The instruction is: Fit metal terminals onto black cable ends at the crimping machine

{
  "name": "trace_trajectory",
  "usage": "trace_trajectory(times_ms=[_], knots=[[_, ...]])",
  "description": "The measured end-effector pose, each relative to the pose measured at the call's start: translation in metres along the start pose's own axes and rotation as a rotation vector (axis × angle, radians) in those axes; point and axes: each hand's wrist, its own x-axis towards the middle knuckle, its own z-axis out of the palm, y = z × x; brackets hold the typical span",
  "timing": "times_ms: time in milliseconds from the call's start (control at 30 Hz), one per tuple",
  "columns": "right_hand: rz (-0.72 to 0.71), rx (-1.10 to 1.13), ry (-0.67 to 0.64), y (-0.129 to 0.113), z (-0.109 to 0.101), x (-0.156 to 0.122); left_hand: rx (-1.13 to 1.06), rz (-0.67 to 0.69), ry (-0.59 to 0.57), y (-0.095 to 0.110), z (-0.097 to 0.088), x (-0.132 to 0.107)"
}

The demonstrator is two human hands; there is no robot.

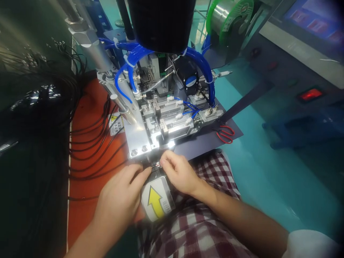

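Observation:
At the front of a metal machine (137,130) with cylinders, my two hands meet over a narrow dark slide. My left hand (122,188) is on the left of it, thumb and forefinger pinched near the slide; what they grip, if anything, is hidden. Opposite it, my right hand (180,172) is closed, its thumb and fingertip pressed together beside tiny pale and reddish bits, too small to name. Just below the fingertips lies a white plate with a yellow arrow (155,200). Black cables (107,156) run across the orange surface to the machine's left side.
Blue air tubes (208,71) arch over the machine beneath a large black cylinder (161,25). Red-handled cutters (225,134) lie on the grey base at right. A green-rimmed wire spool (228,18) stands behind. A control box with a red lit switch (310,94) is at right. Cable bundles (40,96) fill the left.

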Motion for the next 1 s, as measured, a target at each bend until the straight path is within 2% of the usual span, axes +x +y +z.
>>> trace_trajectory(times_ms=[100,233,367,533,667,800,1000], knots=[[0.072,0.118,-0.013,-0.001,0.0,0.001,0.0,0.005,-0.004,0.001,-0.001,0.001],[0.225,0.379,-0.113,0.009,0.001,0.003,0.03,-0.004,-0.014,0.001,-0.002,0.003],[0.26,0.442,-0.095,0.022,0.0,0.001,0.051,-0.011,-0.006,0.002,-0.002,0.003],[0.252,0.471,-0.115,0.015,-0.002,-0.002,0.042,0.004,-0.014,0.0,-0.002,0.004],[0.204,0.486,-0.061,0.007,-0.001,-0.004,0.05,-0.018,-0.014,-0.001,-0.002,0.003],[0.207,0.487,-0.003,0.011,-0.002,-0.005,0.05,-0.016,-0.025,-0.001,-0.001,0.001],[0.228,0.404,-0.078,0.018,0.003,-0.003,0.041,-0.017,-0.016,0.0,-0.001,0.002]])
